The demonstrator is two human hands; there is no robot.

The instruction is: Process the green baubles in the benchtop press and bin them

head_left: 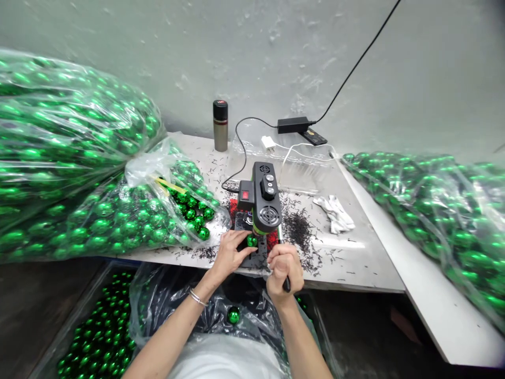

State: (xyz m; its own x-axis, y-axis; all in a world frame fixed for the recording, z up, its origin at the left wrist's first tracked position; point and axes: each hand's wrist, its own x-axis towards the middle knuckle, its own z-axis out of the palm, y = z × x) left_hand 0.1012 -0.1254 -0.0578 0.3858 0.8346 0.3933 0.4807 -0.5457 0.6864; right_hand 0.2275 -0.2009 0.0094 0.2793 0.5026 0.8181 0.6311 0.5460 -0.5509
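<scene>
My left hand [232,249] pinches a shiny green ball [252,241] between thumb and fingers, under the head of a small black bench drill press [266,197]. The drill's tip is hidden behind its body. In a fist, my right hand [284,271] grips a black lever handle [286,285] at the machine's right side. A red switch [245,195] sits on the machine's left box. Red bits [272,240] lie around its base, and many small black slivers [298,227] are scattered over the white table.
Large clear bags of green balls [71,152] crowd the left, and another bag [430,210] lies at right. A thermos [220,126], power adapter [292,125], white plug [269,142] and white glove [334,213] are on the table [371,263]. Below, a crate holds green balls [98,331].
</scene>
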